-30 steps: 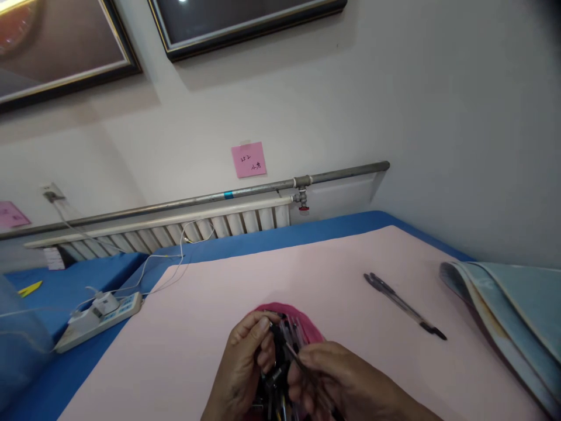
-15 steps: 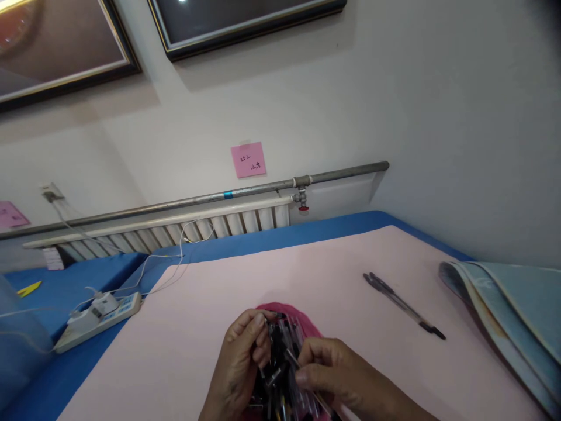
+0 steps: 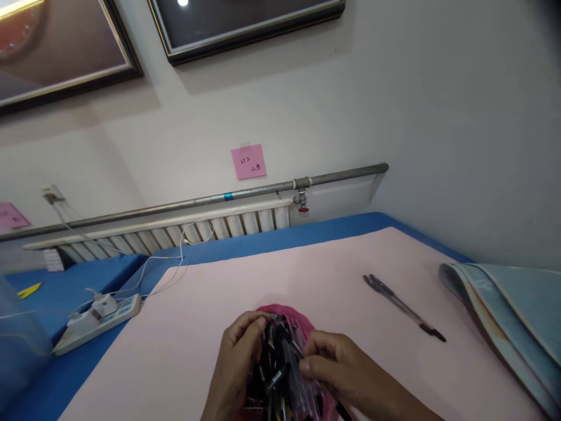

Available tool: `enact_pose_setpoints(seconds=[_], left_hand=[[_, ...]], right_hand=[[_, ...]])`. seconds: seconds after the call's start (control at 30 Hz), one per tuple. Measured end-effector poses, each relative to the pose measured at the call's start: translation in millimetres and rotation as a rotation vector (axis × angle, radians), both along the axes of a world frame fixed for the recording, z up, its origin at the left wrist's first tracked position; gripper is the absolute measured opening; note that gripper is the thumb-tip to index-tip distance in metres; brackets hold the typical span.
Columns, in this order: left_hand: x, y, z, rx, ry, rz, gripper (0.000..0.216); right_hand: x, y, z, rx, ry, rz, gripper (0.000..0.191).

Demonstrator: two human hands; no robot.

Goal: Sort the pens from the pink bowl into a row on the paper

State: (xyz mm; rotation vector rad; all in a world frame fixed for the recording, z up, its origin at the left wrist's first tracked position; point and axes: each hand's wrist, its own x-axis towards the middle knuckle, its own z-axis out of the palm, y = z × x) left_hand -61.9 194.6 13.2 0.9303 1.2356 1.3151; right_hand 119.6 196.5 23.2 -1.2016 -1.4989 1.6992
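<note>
A pink basket (image 3: 308, 325) at the bottom middle holds black caps (image 3: 272, 356) and clear pen barrels (image 3: 300, 392). Over its left side is my left hand (image 3: 236, 359), closed with thumb and fingertips together at the far rim; what they pinch is hidden. Above the right side, my right hand (image 3: 339, 368) is closed on a slim pen (image 3: 342, 410), whose dark end points down toward the bottom edge. Two clear pens with black ends (image 3: 403, 307) lie side by side on the pink sheet (image 3: 342, 292), to the right of the basket.
A power strip (image 3: 99, 324) with plugs and white cables stands at the left on the blue table cover (image 3: 315, 231). Folded light-blue mats (image 3: 508, 316) lie at the right edge. Behind are a radiator (image 3: 245, 222) and a metal pipe (image 3: 342, 175).
My right hand has shifted slightly right and up, with the pen still in it. My left hand stays near the basket's far rim, its fingers turned a little inward.
</note>
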Motion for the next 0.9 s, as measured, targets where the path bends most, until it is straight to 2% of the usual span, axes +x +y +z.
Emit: enact_pose_setpoints(seconds=[0.13, 0.2, 0.27, 0.4, 0.47, 0.53, 0.6, 0.73, 0.83, 0.9], left_hand=[[9.2, -2.9, 1.7, -0.009, -0.051, -0.103, 0.026], [9.4, -2.6, 2.3, 0.004, -0.118, -0.090, 0.026], [4.3, -0.5, 4.0, 0.032, -0.218, 0.015, 0.027], [-19.4, 7.7, 10.0, 0.128, -0.442, 0.361, 0.029], [-31.9, 11.4, 10.8, 0.181, -0.484, 0.494, 0.033], [-39.3, 13.1, 8.4, 0.191, -0.439, 0.565, 0.035], [-39.1, 12.5, 3.8, 0.138, -0.334, 0.518, 0.035], [-20.5, 6.7, -3.8, -0.010, -0.103, 0.179, 0.026], [-4.2, 2.4, -3.1, -0.017, 0.034, 0.085, 0.030], [3.9, 0.1, -0.9, 0.016, 0.030, 0.018, 0.034]], right_hand=[[-2.3, -1.7, -3.4, 0.098, -0.033, 0.045, 0.007], [-2.1, -2.5, -2.3, 0.122, -0.055, 0.065, 0.007], [-0.2, -3.0, 1.0, 0.107, -0.076, 0.093, 0.006], [9.1, -0.7, 8.5, 0.069, -0.146, 0.139, 0.005], [14.7, 2.5, 9.6, 0.080, -0.168, 0.126, 0.006], [18.7, 5.7, 8.6, 0.090, -0.167, 0.089, 0.006], [19.9, 7.5, 7.0, 0.094, -0.142, 0.038, 0.007], [15.7, 6.3, 5.5, 0.106, -0.104, -0.018, 0.010], [11.0, 4.7, 4.4, 0.109, -0.087, -0.023, 0.009], [8.3, 4.0, 3.0, 0.092, -0.066, -0.002, 0.011]])
